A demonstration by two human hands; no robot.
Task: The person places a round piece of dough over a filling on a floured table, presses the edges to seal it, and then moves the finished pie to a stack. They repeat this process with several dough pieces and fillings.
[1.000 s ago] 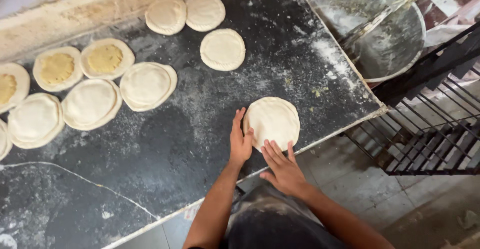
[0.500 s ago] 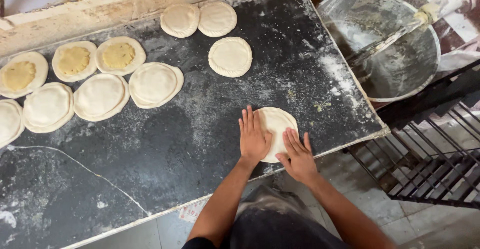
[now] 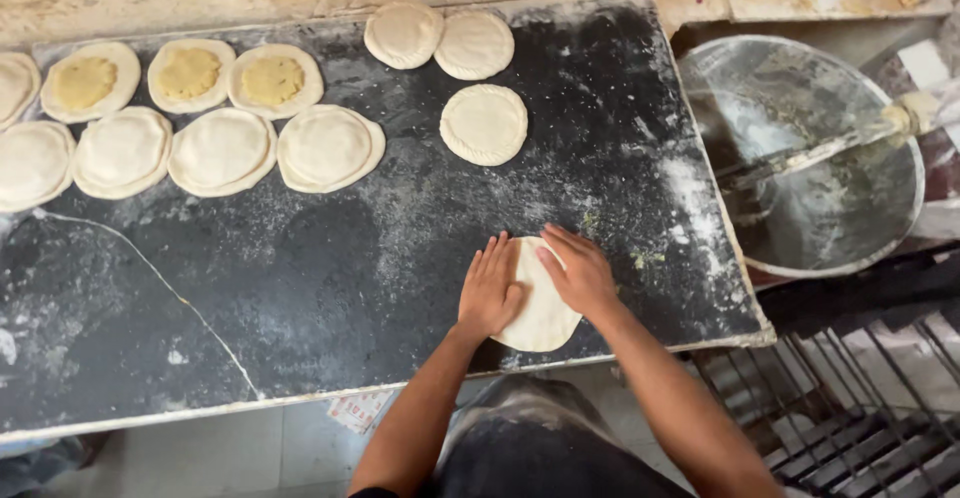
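Note:
A flat round disc of pale dough (image 3: 545,313) lies on the dark floured slab (image 3: 330,278), near its front edge. My left hand (image 3: 490,288) rests palm-down on the disc's left part, fingers spread. My right hand (image 3: 578,273) presses flat on its upper right part. Both hands cover most of the disc's top half. Neither hand grips anything.
Three sealed dough rounds (image 3: 484,124) sit at the back centre. Rows of larger rounds (image 3: 330,148), some topped with yellow filling (image 3: 271,80), run along the back left. A big metal bowl (image 3: 800,153) with a spoon stands right of the slab. A metal rack (image 3: 860,408) is at lower right.
My hands moved from the disc's edges onto its top and now press it flat. The view has shifted, so the slab and bowl sit differently in the picture.

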